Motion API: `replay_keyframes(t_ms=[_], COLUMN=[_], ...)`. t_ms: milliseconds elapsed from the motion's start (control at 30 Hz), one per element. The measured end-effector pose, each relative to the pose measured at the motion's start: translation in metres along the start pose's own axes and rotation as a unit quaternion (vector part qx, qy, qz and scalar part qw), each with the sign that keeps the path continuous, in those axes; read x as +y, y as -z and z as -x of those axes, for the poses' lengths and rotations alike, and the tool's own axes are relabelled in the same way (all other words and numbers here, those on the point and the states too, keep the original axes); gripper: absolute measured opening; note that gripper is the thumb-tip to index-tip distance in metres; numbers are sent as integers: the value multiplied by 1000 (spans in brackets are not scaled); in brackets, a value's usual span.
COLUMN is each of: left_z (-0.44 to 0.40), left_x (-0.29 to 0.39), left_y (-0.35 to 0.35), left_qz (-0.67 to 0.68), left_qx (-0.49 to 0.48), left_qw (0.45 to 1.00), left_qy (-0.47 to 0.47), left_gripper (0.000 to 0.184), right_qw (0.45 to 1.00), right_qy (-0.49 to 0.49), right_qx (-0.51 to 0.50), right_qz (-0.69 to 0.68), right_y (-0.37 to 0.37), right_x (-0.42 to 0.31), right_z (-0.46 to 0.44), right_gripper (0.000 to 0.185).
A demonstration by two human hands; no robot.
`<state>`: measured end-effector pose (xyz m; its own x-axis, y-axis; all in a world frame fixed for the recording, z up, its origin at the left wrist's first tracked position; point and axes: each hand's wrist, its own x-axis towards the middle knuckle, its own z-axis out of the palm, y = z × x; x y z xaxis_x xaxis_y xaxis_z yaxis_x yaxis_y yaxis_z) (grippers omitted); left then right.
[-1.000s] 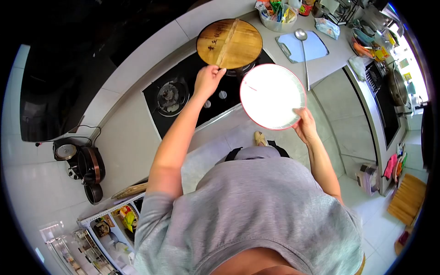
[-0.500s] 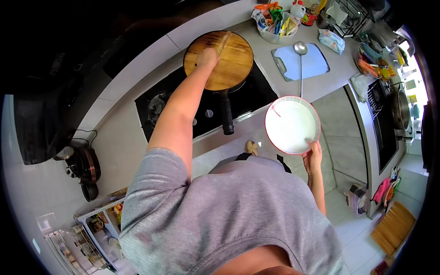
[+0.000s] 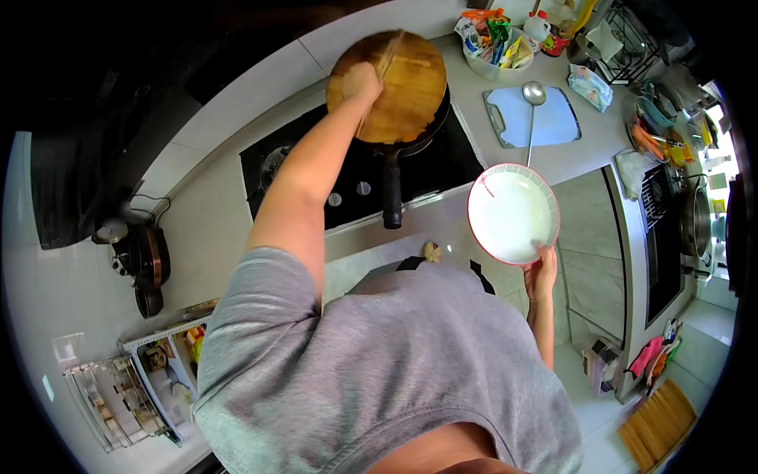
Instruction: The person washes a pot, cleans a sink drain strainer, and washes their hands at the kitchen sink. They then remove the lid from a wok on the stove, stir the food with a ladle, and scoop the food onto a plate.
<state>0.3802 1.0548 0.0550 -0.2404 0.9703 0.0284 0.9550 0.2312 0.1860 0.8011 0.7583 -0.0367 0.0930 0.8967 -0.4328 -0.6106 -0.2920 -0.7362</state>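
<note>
My left hand (image 3: 362,84) is closed around the bar handle of a round wooden lid (image 3: 414,88). The lid is lifted and tilted over a dark frying pan (image 3: 392,191) on the black stove (image 3: 347,170). Only the pan's long handle and part of its right rim show; its inside is hidden. In my right hand (image 3: 541,272) is a white bowl (image 3: 512,215) with a red rim, gripped at its lower right edge with the inside facing up. Beyond the bowl, a metal ladle (image 3: 534,95) lies across a light blue cutting board (image 3: 557,126).
A clear tub (image 3: 499,69) of seasoning packets stands behind the board, beside a pack of wipes (image 3: 591,87). A dish rack (image 3: 632,49) is at the back right corner. At far left sits a dark appliance (image 3: 142,257), with a shelf unit (image 3: 162,355) below it.
My left hand has raised the wooden lid off the pan and tilted it, exposing some of the pan's right rim. The bowl stays in my right hand, and the view has shifted slightly.
</note>
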Motion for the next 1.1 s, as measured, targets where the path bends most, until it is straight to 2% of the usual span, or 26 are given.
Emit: replay_keyframes(t_ms=[100, 267, 333, 367, 567, 700, 767, 800, 867, 900, 967, 1100], left_z=[-14, 20, 37, 49, 168, 261, 291, 303, 326, 333, 342, 346], left_x=[-37, -130, -194, -231, -419, -503, -535, -544, -553, -556, -559, -547], left_y=[8, 59, 68, 69, 86, 95, 90, 86, 75, 65, 39, 11], left_qz=[51, 177, 223, 295, 446, 429, 197, 200, 50, 52, -39, -66], left_qx=[52, 122, 108, 112, 123, 137, 112, 111, 39, 37, 7, -34], left_qw=[997, 975, 963, 942, 849, 834, 910, 908, 943, 943, 936, 923], left_qy=[-12, 55, 107, 111, 254, 319, 348, 351, 327, 326, 349, 378], left_gripper=[29, 33, 30, 27, 19, 16, 19, 19, 24, 24, 29, 28], right_qw=[1000, 999, 998, 997, 995, 994, 994, 993, 994, 994, 994, 995], right_qy=[-7, 22, 24, 29, 68, 76, 75, 75, 76, 77, 85, 82], right_qx=[-26, -32, -35, -34, -58, -58, -68, -75, -69, -67, -65, -57], right_qz=[2, -22, -39, -58, -52, -53, -50, -42, -32, -30, -18, -11], right_y=[-8, -30, -46, -54, -77, -110, -120, -124, -140, -147, -160, -176], right_x=[-2, 10, 12, 14, 38, 55, 65, 70, 80, 86, 99, 119], right_z=[-4, -9, -4, -1, 15, 42, 52, 56, 72, 80, 95, 122], right_gripper=[44, 40, 42, 44, 41, 42, 42, 42, 41, 41, 40, 39])
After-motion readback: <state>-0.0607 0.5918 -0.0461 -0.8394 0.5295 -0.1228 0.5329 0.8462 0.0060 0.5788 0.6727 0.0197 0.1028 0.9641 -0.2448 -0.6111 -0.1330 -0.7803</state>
